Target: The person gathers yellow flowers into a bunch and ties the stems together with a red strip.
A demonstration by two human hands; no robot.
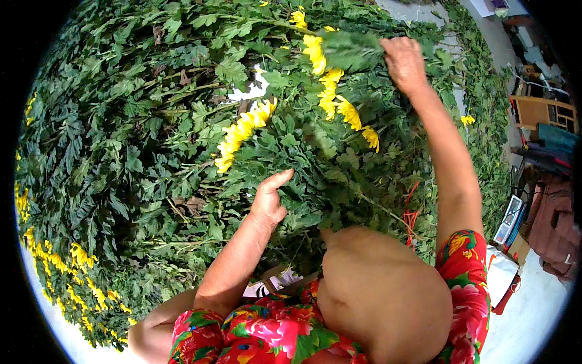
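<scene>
My left hand [272, 195] is closed around a bunch of leafy chrysanthemum stems [295, 159], its thumb lying over the leaves. Yellow chrysanthemum heads [243, 134] line up along that bunch's far left edge. Up and to the right, my right hand [404, 63] grips the end of a leafy chrysanthemum stem [352, 51], which is blurred. A second row of yellow flower heads [329, 93] runs below and left of it, over the foliage. The fingertips of my right hand are partly hidden.
Cut chrysanthemum stems [118, 113] cover the floor in a deep heap. More yellow flowers [77, 277] lie at the lower left. Red ties [410, 218] rest on leaves near my right forearm. A wooden frame [541, 111], brown cloth [552, 223] and a white bag [500, 270] are along the right side.
</scene>
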